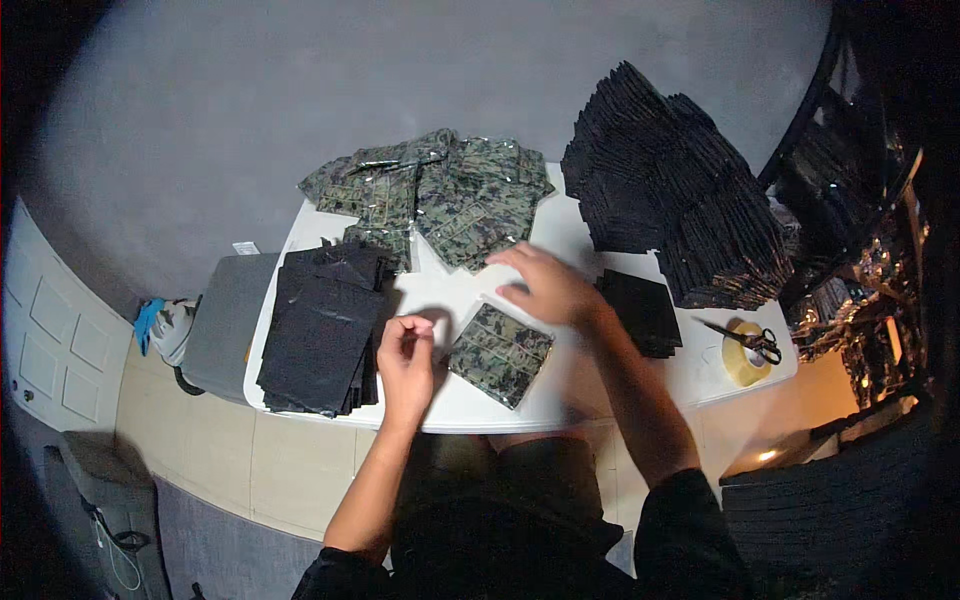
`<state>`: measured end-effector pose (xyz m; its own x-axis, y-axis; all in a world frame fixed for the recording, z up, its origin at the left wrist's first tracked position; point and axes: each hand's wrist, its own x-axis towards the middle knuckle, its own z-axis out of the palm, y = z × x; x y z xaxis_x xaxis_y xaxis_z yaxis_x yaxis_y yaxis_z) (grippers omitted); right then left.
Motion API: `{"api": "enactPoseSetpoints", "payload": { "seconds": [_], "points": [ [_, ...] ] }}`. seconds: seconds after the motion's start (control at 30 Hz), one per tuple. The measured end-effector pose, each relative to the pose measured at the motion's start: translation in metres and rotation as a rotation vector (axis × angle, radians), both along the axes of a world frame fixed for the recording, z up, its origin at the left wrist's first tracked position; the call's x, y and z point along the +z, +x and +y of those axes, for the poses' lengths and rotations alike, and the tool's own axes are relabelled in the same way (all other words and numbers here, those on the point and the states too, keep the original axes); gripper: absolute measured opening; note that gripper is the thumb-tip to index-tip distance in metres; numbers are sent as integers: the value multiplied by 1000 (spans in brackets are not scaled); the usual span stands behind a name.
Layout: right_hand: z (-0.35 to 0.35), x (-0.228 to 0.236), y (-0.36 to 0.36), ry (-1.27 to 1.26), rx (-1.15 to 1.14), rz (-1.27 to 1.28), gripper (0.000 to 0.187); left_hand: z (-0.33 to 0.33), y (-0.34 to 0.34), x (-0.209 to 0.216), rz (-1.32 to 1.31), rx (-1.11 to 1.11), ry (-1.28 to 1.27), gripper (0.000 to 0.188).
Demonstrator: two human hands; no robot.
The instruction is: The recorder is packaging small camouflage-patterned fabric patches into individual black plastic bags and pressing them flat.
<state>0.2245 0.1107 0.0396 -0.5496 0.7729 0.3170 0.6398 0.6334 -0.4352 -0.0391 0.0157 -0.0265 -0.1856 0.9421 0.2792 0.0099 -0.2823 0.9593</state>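
A folded camouflage garment in a clear plastic bag lies flat on the white table between my hands. My left hand is held just left of it with curled fingers pressed together; whatever they may hold is too small to make out. Above and beyond the bag, my right hand has its fingers apart and nothing in them. Its fingertips are close to a heap of bagged camouflage garments at the far side. Beside my left hand rests a stack of flat black sheets or bags.
Tall stacks of folded black pieces rise at the far right. Nearer are a smaller black stack, black-handled scissors and a tape roll. A grey chair stands left of the table.
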Motion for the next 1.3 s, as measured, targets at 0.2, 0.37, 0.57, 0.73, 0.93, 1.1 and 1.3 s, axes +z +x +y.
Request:
{"api": "enactPoseSetpoints", "payload": {
  "seconds": [0.2,0.37,0.57,0.73,0.93,1.1,1.3],
  "points": [
    [-133,-51,-30,4,-374,75,63,-24,17,31,763,-162,295,40],
    [-158,-65,-31,47,-476,-96,71,-40,21,22,1050,-256,312,47],
    [-164,-34,-33,27,-436,-158,69,-73,15,39,1160,-214,137,56],
    [-160,-42,-51,1,-484,-109,75,-40,21,48,1226,-454,284,72],
    [-165,-68,-47,-17,-466,-191,85,-24,24,32,1328,-537,299,80],
    [-164,-67,-47,16,-497,-224,80,-24,29,28,1330,-496,278,81],
    [-165,-67,-45,20,-495,-238,75,-19,28,26,1279,-478,195,78]
  ]
}}
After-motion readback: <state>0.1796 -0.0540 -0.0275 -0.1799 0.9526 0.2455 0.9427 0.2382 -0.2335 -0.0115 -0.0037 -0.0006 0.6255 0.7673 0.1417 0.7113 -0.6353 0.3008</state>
